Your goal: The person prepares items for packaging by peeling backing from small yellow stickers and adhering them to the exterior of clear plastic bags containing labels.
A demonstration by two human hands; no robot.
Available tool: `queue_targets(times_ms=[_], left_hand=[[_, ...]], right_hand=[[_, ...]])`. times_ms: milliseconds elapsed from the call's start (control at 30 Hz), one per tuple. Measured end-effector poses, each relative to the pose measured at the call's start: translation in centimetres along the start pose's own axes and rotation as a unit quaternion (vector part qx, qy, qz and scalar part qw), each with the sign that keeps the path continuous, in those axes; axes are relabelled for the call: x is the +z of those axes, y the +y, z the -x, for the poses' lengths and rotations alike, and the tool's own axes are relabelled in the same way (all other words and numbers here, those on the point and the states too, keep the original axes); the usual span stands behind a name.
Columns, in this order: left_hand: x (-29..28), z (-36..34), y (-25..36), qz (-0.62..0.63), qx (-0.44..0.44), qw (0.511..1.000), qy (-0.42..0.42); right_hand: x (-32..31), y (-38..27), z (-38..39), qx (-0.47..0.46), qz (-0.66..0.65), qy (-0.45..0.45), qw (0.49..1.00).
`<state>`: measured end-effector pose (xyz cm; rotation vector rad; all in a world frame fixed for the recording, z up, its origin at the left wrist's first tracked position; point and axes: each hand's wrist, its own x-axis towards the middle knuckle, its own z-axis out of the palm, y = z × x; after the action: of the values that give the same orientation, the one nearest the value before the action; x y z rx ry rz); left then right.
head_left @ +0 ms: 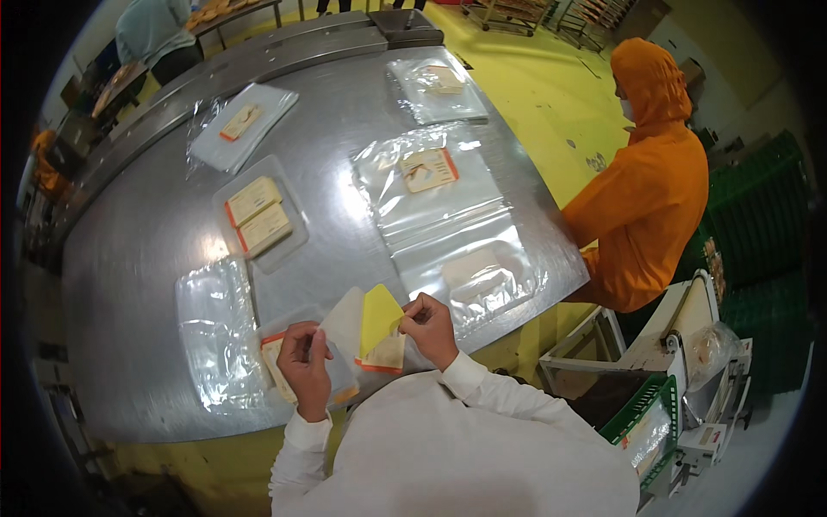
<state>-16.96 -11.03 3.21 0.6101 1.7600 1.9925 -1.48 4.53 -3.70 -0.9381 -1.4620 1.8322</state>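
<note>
Low in the view, my left hand [306, 353] pinches the edge of a pale, whitish sheet [342, 319], over a small tray of orange-edged cards [276, 362]. My right hand [428, 323] grips a yellow sheet [379, 314] that is peeled apart from the pale one, with a cream, orange-edged piece [383, 355] below it. To the left lies a stack of clear bags [215, 336]; beyond my right hand are more clear bags [439, 233], one bearing a cream card [429, 170].
A steel table [129, 284] holds a plastic tray [289, 246] with cards and further bag stacks [245, 129]. A co-worker in orange [646, 207] stands at its right edge. A machine [672, 327], green crate [646, 422] and stacked green crates [758, 215] are to the right; other people [155, 39] work behind.
</note>
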Motion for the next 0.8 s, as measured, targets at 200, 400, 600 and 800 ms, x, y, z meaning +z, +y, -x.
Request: queue_targets(times_ms=[200,400,600,800], left_hand=[[5.4,0.6,1.8,-0.048,0.044,0.997,0.036],[13.6,1.5,2.3,-0.05,-0.011,0.998,0.025],[19.5,2.1,0.6,-0.047,-0.038,0.998,-0.015],[23.5,1.6,0.6,-0.034,-0.006,0.999,0.009]], right_hand=[[-4.6,-2.7,-2.3,0.04,-0.055,0.013,0.998],[-11.1,-2.8,-3.7,0.072,-0.048,-0.039,0.996],[-17.8,-4.2,-4.3,0.084,-0.084,-0.056,0.991],[-23.9,-2.8,-6.8,0.068,-0.064,0.03,0.995]])
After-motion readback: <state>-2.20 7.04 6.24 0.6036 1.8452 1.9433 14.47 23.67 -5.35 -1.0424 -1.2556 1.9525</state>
